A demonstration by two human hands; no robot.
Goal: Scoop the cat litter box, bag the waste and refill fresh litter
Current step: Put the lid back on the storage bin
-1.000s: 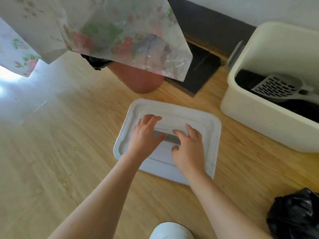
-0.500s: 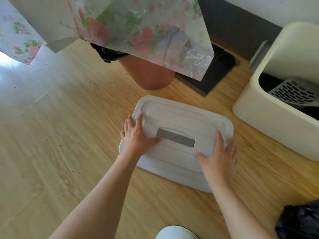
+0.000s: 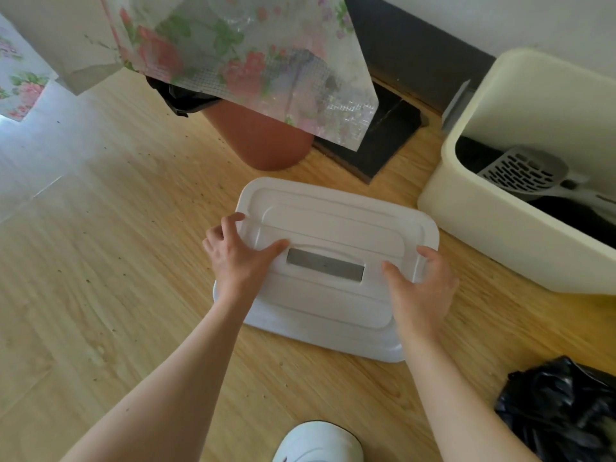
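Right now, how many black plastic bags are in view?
2. One black bag lies bunched on the floor at lower right; a second bag lines the reddish bin, partly hidden under the floral cloth. The dark fill inside the litter box could be another; cannot tell.

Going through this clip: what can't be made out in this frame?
Head view only:
- Box contents: hidden under the shut lid.
- Litter box: cut by the right edge; its wall and the scoop hide most of the litter.
- Black bag: cut by the bottom-right corner.
- Brown bin: top hidden by the floral cloth.
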